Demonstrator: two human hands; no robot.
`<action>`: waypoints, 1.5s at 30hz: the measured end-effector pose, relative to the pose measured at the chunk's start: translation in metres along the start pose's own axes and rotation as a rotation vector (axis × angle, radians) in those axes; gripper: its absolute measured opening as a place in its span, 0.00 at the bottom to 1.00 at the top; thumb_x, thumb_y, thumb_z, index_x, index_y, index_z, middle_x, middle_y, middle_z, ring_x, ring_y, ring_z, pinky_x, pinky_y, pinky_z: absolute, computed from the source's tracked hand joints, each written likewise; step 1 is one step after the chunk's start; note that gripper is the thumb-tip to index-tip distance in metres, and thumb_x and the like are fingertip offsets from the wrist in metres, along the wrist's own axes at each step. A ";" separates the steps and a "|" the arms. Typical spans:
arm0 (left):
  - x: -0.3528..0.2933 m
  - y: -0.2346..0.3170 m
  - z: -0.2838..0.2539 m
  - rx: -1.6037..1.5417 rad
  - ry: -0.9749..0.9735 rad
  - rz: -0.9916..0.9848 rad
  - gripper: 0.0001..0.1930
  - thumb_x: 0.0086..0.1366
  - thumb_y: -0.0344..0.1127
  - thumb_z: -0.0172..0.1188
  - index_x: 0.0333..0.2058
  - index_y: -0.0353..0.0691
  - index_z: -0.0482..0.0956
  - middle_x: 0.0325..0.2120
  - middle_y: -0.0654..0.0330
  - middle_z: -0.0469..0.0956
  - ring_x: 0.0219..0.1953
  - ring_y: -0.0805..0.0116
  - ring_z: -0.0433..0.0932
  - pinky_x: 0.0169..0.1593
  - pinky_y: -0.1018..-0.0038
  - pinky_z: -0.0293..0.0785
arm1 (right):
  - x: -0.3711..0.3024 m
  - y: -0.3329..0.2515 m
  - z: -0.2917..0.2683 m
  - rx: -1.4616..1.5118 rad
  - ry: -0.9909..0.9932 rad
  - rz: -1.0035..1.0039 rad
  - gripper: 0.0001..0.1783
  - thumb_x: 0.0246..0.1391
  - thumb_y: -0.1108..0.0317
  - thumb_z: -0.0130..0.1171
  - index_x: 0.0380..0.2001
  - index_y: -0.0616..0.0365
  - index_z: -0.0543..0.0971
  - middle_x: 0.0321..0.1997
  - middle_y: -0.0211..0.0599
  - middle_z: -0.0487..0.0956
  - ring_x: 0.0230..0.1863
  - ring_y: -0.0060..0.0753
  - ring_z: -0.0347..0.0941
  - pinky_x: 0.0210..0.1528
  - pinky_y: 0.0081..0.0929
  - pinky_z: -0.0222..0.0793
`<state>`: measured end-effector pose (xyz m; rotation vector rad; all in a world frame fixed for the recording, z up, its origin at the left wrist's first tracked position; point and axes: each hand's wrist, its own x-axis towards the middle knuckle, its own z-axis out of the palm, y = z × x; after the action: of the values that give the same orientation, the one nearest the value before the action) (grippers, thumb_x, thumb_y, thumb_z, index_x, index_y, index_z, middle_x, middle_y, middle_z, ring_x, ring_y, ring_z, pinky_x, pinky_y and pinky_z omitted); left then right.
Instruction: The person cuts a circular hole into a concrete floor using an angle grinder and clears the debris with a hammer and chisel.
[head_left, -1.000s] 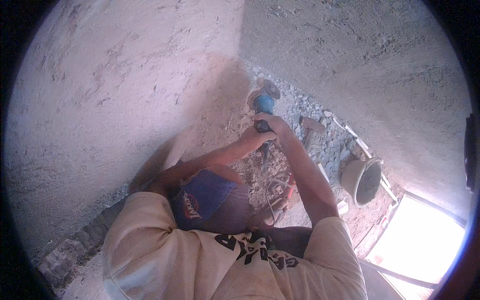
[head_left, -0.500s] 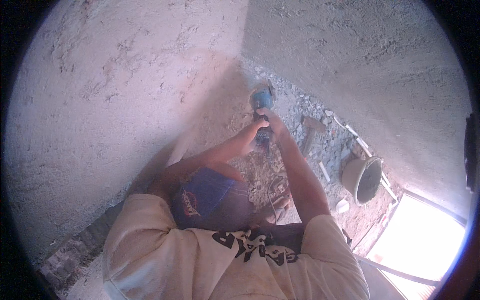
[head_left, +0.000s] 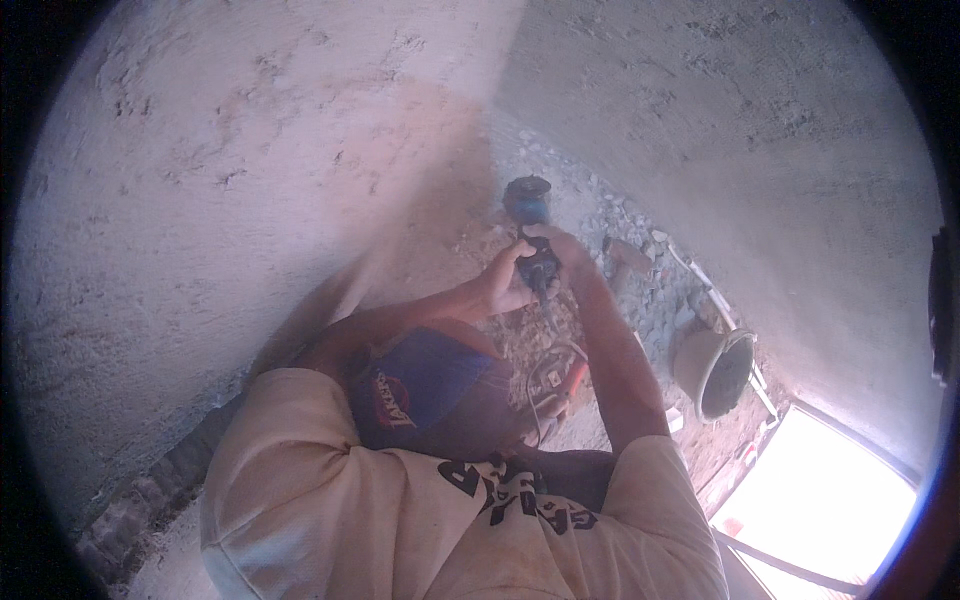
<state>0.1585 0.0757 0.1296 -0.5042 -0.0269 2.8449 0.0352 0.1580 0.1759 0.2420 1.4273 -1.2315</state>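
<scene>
Both hands are on a blue and dark angle grinder [head_left: 528, 205], held low over the rubble near the corner of two walls. My right hand [head_left: 560, 252] wraps its body from the right. My left hand [head_left: 508, 280] grips the rear part from the left, thumb on top. The grinder's round, dark front end points away from me, and its cord trails back towards my legs. Dust haze blurs the tool, so whether its disc touches anything I cannot tell. Close to my right forearm, a hammer [head_left: 628, 252] lies on the broken pieces.
A bucket [head_left: 700, 370] leans on the right, beside white pipes [head_left: 712, 290] along the wall. My bent knee in blue shorts [head_left: 425, 385] is below my left forearm. A red-orange object [head_left: 573, 380] lies near my foot. Rough plaster walls [head_left: 250, 150] rise on both sides.
The grinder has come slightly nearer to me and rolled over, showing its round front end. Both hands moved with it. More haze hangs around the tool, and the red-orange object now shows.
</scene>
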 end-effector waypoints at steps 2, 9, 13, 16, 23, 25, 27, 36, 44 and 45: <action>0.003 0.002 0.004 -0.034 -0.005 0.003 0.18 0.61 0.38 0.53 0.47 0.36 0.66 0.42 0.50 0.74 0.44 0.52 0.76 0.49 0.54 0.75 | -0.001 -0.008 -0.001 0.022 -0.041 0.027 0.21 0.48 0.54 0.66 0.39 0.59 0.78 0.34 0.38 0.79 0.33 0.35 0.75 0.34 0.38 0.73; 0.000 0.010 0.031 -0.114 0.018 0.006 0.17 0.62 0.40 0.52 0.47 0.38 0.68 0.41 0.52 0.75 0.43 0.54 0.77 0.48 0.56 0.76 | 0.007 -0.026 0.005 -0.256 0.076 0.044 0.19 0.52 0.56 0.63 0.40 0.61 0.77 0.37 0.42 0.79 0.34 0.38 0.77 0.34 0.37 0.75; 0.016 0.016 0.029 -0.057 0.141 -0.026 0.16 0.64 0.43 0.51 0.45 0.39 0.68 0.38 0.53 0.75 0.38 0.55 0.77 0.42 0.58 0.78 | 0.039 -0.016 -0.012 -0.231 0.068 0.064 0.18 0.55 0.56 0.59 0.42 0.59 0.78 0.36 0.40 0.80 0.37 0.38 0.77 0.36 0.41 0.75; 0.025 0.016 0.033 0.040 0.285 -0.036 0.17 0.66 0.47 0.52 0.43 0.38 0.70 0.35 0.53 0.76 0.35 0.55 0.77 0.38 0.61 0.78 | 0.055 -0.012 -0.026 -0.214 0.091 0.082 0.18 0.57 0.55 0.57 0.42 0.58 0.79 0.37 0.39 0.80 0.40 0.36 0.77 0.39 0.41 0.74; 0.029 0.030 0.032 0.029 0.363 -0.077 0.15 0.67 0.45 0.50 0.43 0.40 0.69 0.33 0.55 0.75 0.31 0.59 0.76 0.33 0.64 0.74 | 0.090 -0.012 -0.034 -0.659 0.165 0.006 0.21 0.56 0.53 0.57 0.39 0.62 0.82 0.41 0.42 0.81 0.43 0.34 0.77 0.45 0.36 0.71; 0.030 0.032 0.036 0.040 0.400 -0.086 0.16 0.67 0.46 0.49 0.43 0.39 0.69 0.33 0.54 0.75 0.31 0.59 0.76 0.31 0.65 0.73 | 0.094 -0.011 -0.033 -0.719 0.153 -0.037 0.22 0.56 0.53 0.56 0.40 0.62 0.82 0.41 0.43 0.81 0.42 0.34 0.77 0.45 0.36 0.71; 0.030 0.036 0.039 0.045 0.437 -0.061 0.17 0.67 0.47 0.49 0.43 0.38 0.69 0.33 0.53 0.75 0.31 0.59 0.76 0.29 0.65 0.73 | 0.089 -0.022 -0.017 -0.781 0.135 -0.085 0.22 0.55 0.53 0.56 0.41 0.62 0.82 0.41 0.44 0.81 0.42 0.35 0.77 0.44 0.36 0.70; 0.047 0.043 0.030 0.003 0.429 -0.040 0.25 0.62 0.53 0.53 0.41 0.32 0.69 0.31 0.50 0.74 0.27 0.60 0.75 0.24 0.74 0.74 | 0.072 -0.045 -0.013 -0.516 0.007 -0.025 0.15 0.54 0.58 0.58 0.35 0.59 0.81 0.34 0.40 0.81 0.32 0.34 0.78 0.35 0.35 0.74; 0.073 0.059 0.014 0.025 0.456 -0.027 0.19 0.65 0.52 0.51 0.41 0.42 0.71 0.31 0.58 0.73 0.27 0.65 0.75 0.22 0.73 0.74 | 0.114 -0.011 -0.036 0.245 -0.146 -0.206 0.11 0.53 0.62 0.60 0.34 0.58 0.77 0.31 0.35 0.80 0.29 0.31 0.77 0.33 0.31 0.75; 0.073 0.064 0.011 0.031 0.439 -0.032 0.18 0.65 0.52 0.51 0.41 0.43 0.71 0.30 0.59 0.73 0.27 0.66 0.75 0.22 0.73 0.74 | 0.118 -0.015 -0.031 0.248 -0.159 -0.221 0.10 0.53 0.63 0.59 0.35 0.57 0.77 0.31 0.35 0.79 0.31 0.31 0.76 0.36 0.30 0.74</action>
<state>0.0735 0.0325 0.1114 -1.0946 0.0887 2.6353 -0.0303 0.1180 0.0798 0.1537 1.1865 -1.5762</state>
